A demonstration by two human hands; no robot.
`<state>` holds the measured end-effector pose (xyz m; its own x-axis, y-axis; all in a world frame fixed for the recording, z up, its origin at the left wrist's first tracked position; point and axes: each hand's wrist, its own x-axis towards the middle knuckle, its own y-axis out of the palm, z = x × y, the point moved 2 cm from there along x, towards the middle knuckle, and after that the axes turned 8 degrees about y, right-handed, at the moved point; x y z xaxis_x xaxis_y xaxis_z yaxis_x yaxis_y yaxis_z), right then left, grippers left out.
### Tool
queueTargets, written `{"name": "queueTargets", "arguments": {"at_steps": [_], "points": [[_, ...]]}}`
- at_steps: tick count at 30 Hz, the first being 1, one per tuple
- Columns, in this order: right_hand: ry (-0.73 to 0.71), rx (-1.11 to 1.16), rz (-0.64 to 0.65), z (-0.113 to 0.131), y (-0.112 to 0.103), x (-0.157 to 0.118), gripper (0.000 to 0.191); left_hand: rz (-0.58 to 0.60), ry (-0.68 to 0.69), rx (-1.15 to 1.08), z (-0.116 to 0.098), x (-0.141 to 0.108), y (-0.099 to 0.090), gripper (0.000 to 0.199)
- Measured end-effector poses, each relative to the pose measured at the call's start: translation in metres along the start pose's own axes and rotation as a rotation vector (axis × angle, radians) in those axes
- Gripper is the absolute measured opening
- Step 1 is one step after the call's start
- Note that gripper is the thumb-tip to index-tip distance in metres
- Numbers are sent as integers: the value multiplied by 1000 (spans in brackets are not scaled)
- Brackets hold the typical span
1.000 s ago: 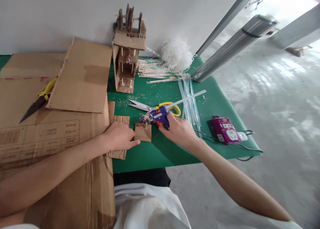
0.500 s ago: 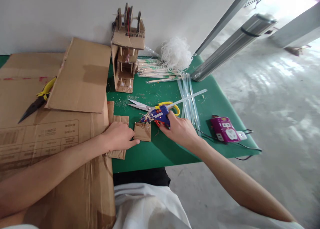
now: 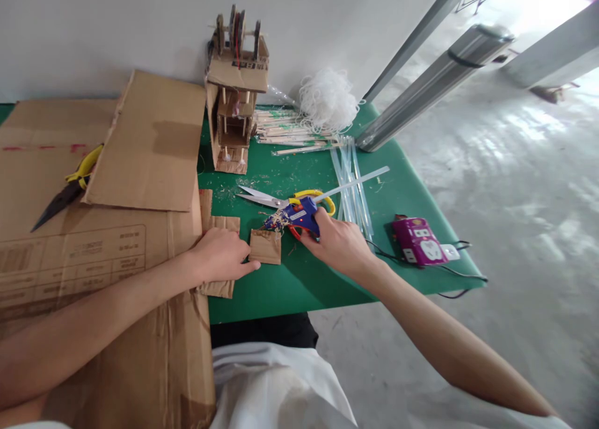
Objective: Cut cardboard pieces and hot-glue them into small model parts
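Note:
My right hand [image 3: 344, 241] is wrapped round a blue hot glue gun [image 3: 302, 215] with a glue stick jutting from its back. Dried glue and shavings cling around its nozzle, which is over the far edge of a small cardboard square [image 3: 265, 248]. The fingers of my left hand [image 3: 219, 254] are curled at the left edge of that square, the thumb near its lower corner; the fingertips are partly hidden. Beneath this hand lie corrugated cardboard strips [image 3: 219, 290]. Yellow-handled scissors [image 3: 264, 197] lie open just beyond the glue gun, partly covered by it.
A cardboard model [image 3: 236, 92] with wheels on top stands at the back. Beside it are wooden sticks [image 3: 290, 129], white elastic cord [image 3: 327, 101] and clear glue sticks [image 3: 350, 185]. A purple power socket [image 3: 418, 240] sits right; pliers [image 3: 70, 185] and large cardboard sheets [image 3: 154, 142] lie left.
The glue gun in my right hand has shifted very slightly to the right. My left hand stays at the cardboard square, and the view has moved a little.

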<state>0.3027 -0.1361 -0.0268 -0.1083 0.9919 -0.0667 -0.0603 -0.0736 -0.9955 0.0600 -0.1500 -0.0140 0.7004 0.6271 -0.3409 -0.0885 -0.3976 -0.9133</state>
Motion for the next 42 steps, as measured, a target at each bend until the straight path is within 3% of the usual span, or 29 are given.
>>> {"name": "queueTargets", "arguments": {"at_steps": [42], "points": [[68,-68,52,-17,-6,-8,29,25,-7,-5,-1,1,-1,53]]}}
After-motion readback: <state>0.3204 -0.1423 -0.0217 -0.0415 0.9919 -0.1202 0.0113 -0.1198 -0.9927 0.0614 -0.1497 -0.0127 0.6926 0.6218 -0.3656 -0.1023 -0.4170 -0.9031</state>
